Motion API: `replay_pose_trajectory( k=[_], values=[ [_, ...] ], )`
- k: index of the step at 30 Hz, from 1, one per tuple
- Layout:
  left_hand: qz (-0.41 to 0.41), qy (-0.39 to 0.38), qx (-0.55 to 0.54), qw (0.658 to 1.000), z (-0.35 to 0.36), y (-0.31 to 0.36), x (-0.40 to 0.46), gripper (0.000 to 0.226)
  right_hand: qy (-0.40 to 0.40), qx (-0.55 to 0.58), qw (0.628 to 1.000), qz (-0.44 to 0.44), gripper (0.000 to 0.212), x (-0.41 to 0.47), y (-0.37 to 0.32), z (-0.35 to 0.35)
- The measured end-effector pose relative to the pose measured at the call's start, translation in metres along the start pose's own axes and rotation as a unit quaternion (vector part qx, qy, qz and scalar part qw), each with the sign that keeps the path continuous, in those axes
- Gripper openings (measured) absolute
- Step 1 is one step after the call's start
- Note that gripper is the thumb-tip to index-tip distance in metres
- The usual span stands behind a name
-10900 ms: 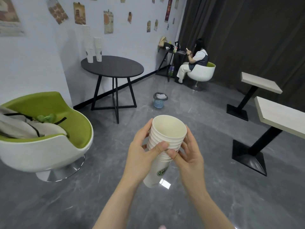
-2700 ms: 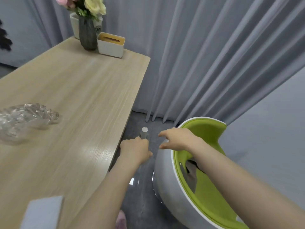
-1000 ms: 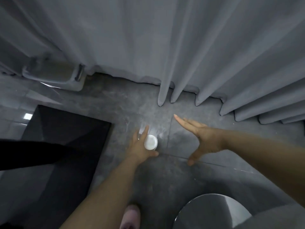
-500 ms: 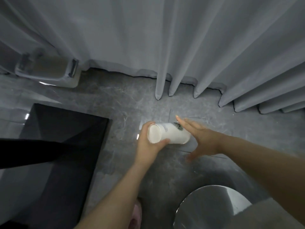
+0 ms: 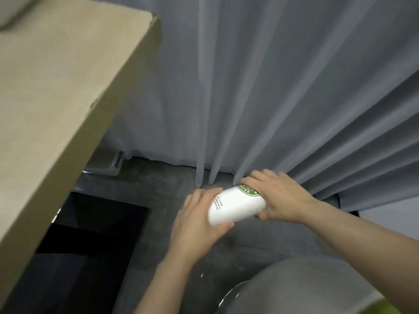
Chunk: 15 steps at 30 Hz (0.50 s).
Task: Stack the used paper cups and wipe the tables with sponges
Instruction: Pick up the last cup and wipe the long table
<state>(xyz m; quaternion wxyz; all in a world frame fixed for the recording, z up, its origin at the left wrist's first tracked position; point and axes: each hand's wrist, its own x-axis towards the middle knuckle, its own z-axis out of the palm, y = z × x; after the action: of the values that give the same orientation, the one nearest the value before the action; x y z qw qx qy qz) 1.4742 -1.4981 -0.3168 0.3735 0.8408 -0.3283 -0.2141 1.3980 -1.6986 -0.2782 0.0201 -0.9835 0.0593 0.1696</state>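
Dim, soft light leaves deep shadow under the wooden surface [image 5: 56,91], whose near edge smears with blur, while the wide lens bends the curtain [image 5: 283,87] folds.

A dark grey floor [image 5: 158,191] lay below a tan counter [image 5: 56,91]. On the floor, under the counter, sat a black base [image 5: 90,234]; beyond the base, by the curtain [image 5: 272,87], sat a grey box [image 5: 106,163].

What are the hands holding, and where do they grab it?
A white paper cup, lying sideways: left hand grips one end, right hand the other, by its green logo.
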Motion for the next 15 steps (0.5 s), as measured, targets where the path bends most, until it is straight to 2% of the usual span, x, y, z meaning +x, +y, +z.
replay_pose_trajectory(
  k=[2, 4, 6, 8, 10, 12, 15],
  values=[
    [0.015, -0.014, 0.06, 0.998, -0.03, 0.044, -0.012, 0.074, 0.055, -0.036, 0.998, -0.017, 0.068, -0.027, -0.004, -0.042],
    [0.004, 0.004, 0.012, 1.0, -0.057, 0.08, -0.031, 0.076, 0.114, -0.01, 0.993, -0.014, 0.085, -0.059, -0.009, -0.082],
    [0.004, 0.032, -0.072, 0.997, -0.082, 0.108, -0.057, 0.074, 0.164, 0.157, 0.973, 0.025, 0.109, -0.097, -0.023, -0.125],
    [0.009, 0.054, -0.132, 0.99, -0.107, 0.132, -0.087, 0.068, 0.193, 0.357, 0.91, 0.093, 0.116, -0.133, -0.045, -0.166],
    [0.006, 0.067, -0.163, 0.984, -0.131, 0.152, -0.118, 0.067, 0.191, 0.477, 0.85, 0.115, 0.094, -0.157, -0.066, -0.192],
    [0.001, 0.072, -0.167, 0.983, -0.153, 0.165, -0.15, 0.068, 0.194, 0.537, 0.817, 0.082, 0.067, -0.176, -0.084, -0.209],
    [0.002, 0.067, -0.129, 0.989, -0.188, 0.176, -0.196, 0.08, 0.182, 0.594, 0.783, 0.039, 0.062, -0.193, -0.114, -0.238]
  ],
)
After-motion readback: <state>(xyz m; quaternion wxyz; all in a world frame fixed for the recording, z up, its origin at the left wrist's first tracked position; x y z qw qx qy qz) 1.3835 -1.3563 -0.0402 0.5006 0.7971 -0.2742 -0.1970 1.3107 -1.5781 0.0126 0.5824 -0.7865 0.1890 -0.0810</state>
